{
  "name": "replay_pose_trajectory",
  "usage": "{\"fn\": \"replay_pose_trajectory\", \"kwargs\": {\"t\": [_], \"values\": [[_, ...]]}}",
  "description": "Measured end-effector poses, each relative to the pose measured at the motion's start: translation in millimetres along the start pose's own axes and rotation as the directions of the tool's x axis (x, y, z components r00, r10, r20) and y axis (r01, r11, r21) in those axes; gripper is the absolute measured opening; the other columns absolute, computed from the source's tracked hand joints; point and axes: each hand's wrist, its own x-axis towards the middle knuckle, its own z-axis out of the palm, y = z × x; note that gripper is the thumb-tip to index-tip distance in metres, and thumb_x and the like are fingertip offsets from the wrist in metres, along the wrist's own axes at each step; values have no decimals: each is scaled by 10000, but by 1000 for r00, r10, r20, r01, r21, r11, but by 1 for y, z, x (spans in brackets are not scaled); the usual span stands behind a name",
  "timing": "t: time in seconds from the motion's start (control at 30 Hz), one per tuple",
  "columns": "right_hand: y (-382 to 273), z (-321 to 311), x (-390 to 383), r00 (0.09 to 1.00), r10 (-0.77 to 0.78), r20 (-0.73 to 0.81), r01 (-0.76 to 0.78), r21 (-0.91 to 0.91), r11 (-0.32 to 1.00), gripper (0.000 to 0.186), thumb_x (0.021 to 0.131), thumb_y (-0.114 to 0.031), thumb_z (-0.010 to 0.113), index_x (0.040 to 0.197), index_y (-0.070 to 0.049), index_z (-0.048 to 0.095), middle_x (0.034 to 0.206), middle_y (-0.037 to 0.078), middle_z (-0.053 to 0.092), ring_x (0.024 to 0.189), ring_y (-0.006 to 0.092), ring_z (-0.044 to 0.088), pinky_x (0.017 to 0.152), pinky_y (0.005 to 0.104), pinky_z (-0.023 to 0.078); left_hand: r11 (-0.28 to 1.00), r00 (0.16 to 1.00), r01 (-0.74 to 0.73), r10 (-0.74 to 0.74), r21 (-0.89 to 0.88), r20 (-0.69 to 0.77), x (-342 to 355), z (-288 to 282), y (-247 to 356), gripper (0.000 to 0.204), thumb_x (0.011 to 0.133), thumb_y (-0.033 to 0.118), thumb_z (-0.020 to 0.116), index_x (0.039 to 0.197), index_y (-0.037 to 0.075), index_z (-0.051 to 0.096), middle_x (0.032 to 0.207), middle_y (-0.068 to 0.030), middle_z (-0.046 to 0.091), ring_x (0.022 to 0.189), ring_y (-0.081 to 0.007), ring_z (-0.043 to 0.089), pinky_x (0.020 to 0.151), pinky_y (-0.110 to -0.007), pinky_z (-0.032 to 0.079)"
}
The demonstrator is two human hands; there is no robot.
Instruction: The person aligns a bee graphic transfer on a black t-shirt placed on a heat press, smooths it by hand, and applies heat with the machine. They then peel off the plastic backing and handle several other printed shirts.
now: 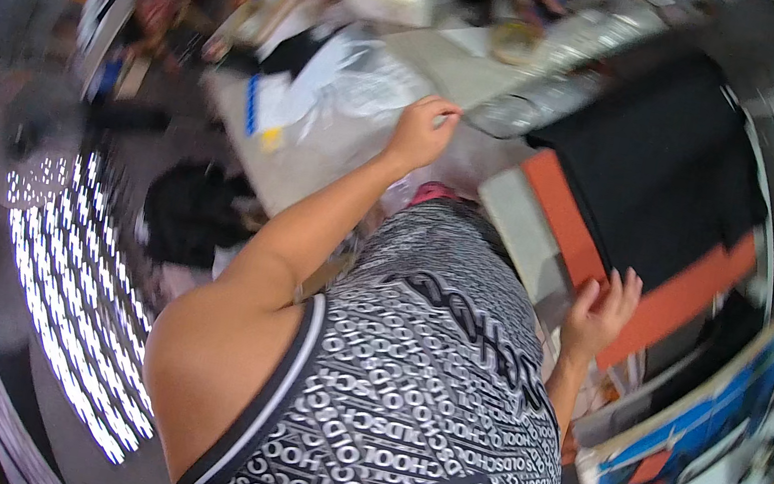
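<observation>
Right side: black cloth [656, 173] over orange-red board [680, 311]; my right hand [602, 312] by its near edge, spread open, contact unclear. Far centre: left hand [425, 132], curled, contents I cannot tell. Left, cluttering the tabletop [436, 59]: clear plastic bag [356, 85].

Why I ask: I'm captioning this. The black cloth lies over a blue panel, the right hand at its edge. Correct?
The panel is orange, not blue, as the head view shows. The black cloth and right hand are as stated.
</observation>
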Motion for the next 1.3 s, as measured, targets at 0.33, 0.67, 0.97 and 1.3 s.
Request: {"fn": "replay_pose_trajectory", "kwargs": {"t": [0.33, 0.67, 0.97, 1.3], "values": [[10, 10, 64, 983, -124, 138, 123, 14, 992, 226, 928, -84, 658, 1130, 14, 687, 1368, 207, 601, 1331, 394, 510, 1106, 479, 416, 712, 721, 640, -427, 289, -546, -42, -106, -165, 291, 838, 178, 719, 1104, 63, 694, 1154, -133, 681, 1128, -339, 622, 986, -427, 483], [-24, 19, 59, 960, -199, 195, 176, 129, 976, 188, 916, -79, 674, 1076, 12, 706, 1317, 201, 635, 1276, 395, 559, 1083, 467, 438, 433, 701, 679, -623, 593, -347, 34, -138, -179, 1094, 746, 424, 869, 1593, 146, 234, 1586, -113, 381, 1482, -343, 300, 1183, -676, 122], [-40, 10, 42, 970, -85, 227, 5, 332, 943, 143, 922, -52, 671, 1033, 27, 717, 1100, 187, 717, 1011, 314, 697, 896, 380, 536, 903, 903, 414, -423, -115, -79, 32, -216, -101, 270, 860, 212, 790, 968, -15, 691, 868, -74, 712, 772, -170, 652, 730, -328, 526], [-93, 28, 82, 768, 1, 640, -607, 729, -318, 544, 1067, -423, 484, 1441, -28, 455, 1272, 99, 642, 1108, 231, 654, 984, 364, 515, 919, 865, -395, 381, -25, 328, 13, 18, 173, 210, 792, 194, 708, 903, 26, 648, 924, -177, 678, 834, -390, 674, 728, -488, 543]]}}
